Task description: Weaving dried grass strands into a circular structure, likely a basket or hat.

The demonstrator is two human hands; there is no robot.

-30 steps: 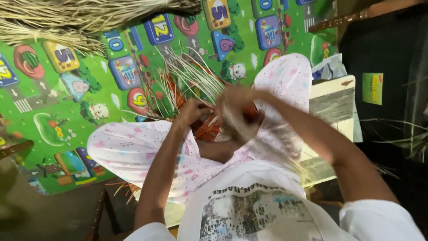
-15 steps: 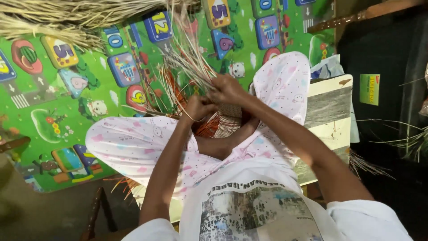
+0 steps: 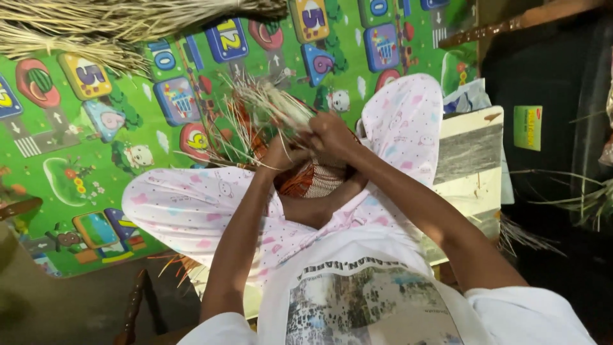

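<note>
I sit cross-legged in pale pink patterned trousers, looking down at my lap. My left hand [image 3: 281, 152] and my right hand [image 3: 331, 137] meet above a woven orange and cream basket [image 3: 314, 182] that rests between my knees. Both hands grip a bunch of thin pale straw strands [image 3: 268, 105] that fan out up and to the left. The basket is mostly hidden behind my hands and forearms.
A green children's play mat [image 3: 83, 147] with coloured number tiles covers the floor ahead. A big bundle of dry straw [image 3: 102, 29] lies across the top left. A pale wooden board [image 3: 469, 160] sits at my right, with loose straw [image 3: 523, 236] beyond it.
The straw strands have swung from the right side toward the upper left, and my hands have drawn closer together over the basket.
</note>
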